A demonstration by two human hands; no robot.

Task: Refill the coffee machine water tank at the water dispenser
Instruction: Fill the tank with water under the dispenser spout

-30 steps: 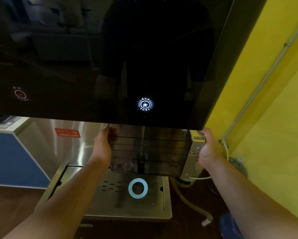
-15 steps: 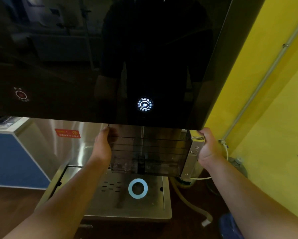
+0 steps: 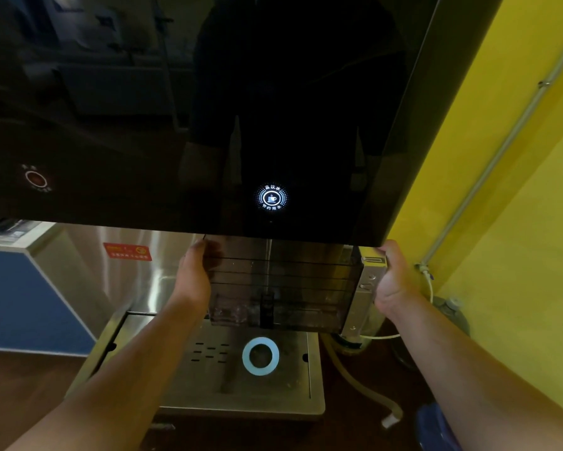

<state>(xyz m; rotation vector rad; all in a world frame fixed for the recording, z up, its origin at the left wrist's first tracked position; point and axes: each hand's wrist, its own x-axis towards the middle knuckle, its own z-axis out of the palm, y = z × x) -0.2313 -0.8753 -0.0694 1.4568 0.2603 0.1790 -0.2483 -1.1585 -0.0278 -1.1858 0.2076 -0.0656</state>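
You've got the water tank (image 3: 280,288) up btwn both hands, right under the bottom edge of the black glass front of the water dispenser (image 3: 208,109), directly below the lit cup button (image 3: 270,198). The tank's a smoke-tinted clear box w/ horizontal ribs, approx level, held in the air above the steel drip tray (image 3: 273,395) and not touching it.

L hand (image 3: 193,278): grip clamped on the tank's left end, thumb at the top corner, fingers wrapped round the far side and showing dimly thru the tinted wall. R hand (image 3: 392,281): grip clamped on the right end, curled round the silver end plate (image 3: 368,288).

A thin pale vertical streak shows thru the tank front under the button; can't tell if it's water.

On the tray a glowing pale-blue ring (image 3: 260,356) sits below the tank, w/ drain slots (image 3: 210,351) just left of it. There's a dim red button (image 3: 36,179) far left on the glass and a red sticker (image 3: 127,251) on the steel back panel. The yellow wall (image 3: 517,222) is to your right w/ a grey pipe (image 3: 501,151) running up it. A beige hose (image 3: 364,388) lies on the floor beside the tray.
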